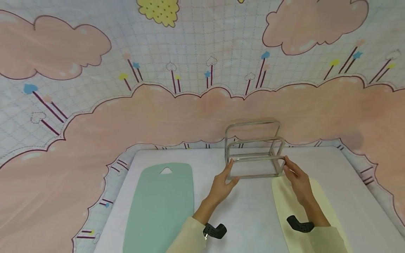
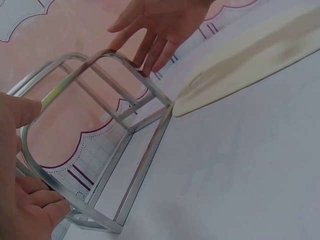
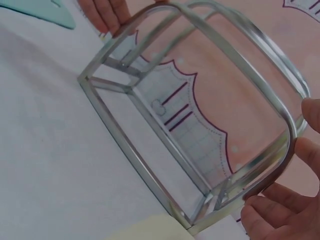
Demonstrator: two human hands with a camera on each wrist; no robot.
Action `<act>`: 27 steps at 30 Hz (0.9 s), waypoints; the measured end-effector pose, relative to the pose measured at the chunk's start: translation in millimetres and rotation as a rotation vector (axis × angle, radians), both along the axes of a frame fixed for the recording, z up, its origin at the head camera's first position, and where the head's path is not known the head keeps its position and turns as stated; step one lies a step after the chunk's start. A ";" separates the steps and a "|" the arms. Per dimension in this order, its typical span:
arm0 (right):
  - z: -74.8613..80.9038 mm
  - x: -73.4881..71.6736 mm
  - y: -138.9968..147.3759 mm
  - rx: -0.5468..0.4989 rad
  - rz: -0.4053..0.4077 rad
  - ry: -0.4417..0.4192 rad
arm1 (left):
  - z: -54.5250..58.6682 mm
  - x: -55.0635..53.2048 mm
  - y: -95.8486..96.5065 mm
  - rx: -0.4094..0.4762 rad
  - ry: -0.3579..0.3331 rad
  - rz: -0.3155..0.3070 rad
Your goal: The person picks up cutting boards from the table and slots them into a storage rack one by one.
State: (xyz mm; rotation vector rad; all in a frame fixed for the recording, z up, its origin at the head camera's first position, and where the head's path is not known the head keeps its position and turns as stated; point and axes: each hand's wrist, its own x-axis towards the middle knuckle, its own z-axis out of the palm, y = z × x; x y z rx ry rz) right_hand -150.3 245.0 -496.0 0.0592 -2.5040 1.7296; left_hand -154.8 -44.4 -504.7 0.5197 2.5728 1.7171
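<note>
A silver metal rack (image 1: pixel 257 159) with several rounded upright frames stands at the back of the white table. My left hand (image 1: pixel 219 188) holds its left side, thumb and fingers around the front frame; in the left wrist view, this hand (image 2: pixel 30 205) has curled fingers behind the bar. My right hand (image 1: pixel 299 184) grips the rack's right side near the upper front corner. The right wrist view shows that hand's fingers (image 3: pixel 290 215) against the rounded bar. Nothing sits between the rack's frames.
A green cutting board (image 1: pixel 161 207) with a hole at its far end lies on the left of the white table (image 1: pixel 243 214). A pale yellow board (image 1: pixel 283 207) lies under my right forearm. A patterned cloth (image 1: pixel 196 116) with clouds hangs behind the table.
</note>
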 end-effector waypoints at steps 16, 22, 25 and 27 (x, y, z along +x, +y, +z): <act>-4.9 4.9 -10.3 -0.103 0.049 -0.005 | 0.9 22.6 -12.5 -0.041 0.068 0.033; -5.4 8.0 -17.5 -0.143 0.081 -0.003 | 0.8 31.4 -22.7 -0.065 0.076 0.033; -3.2 9.3 -21.5 -0.151 0.087 -0.017 | 1.5 33.5 -26.3 -0.054 0.084 0.038; -3.0 12.3 -23.4 -0.145 0.081 -0.038 | 1.2 35.6 -28.7 -0.051 0.085 0.032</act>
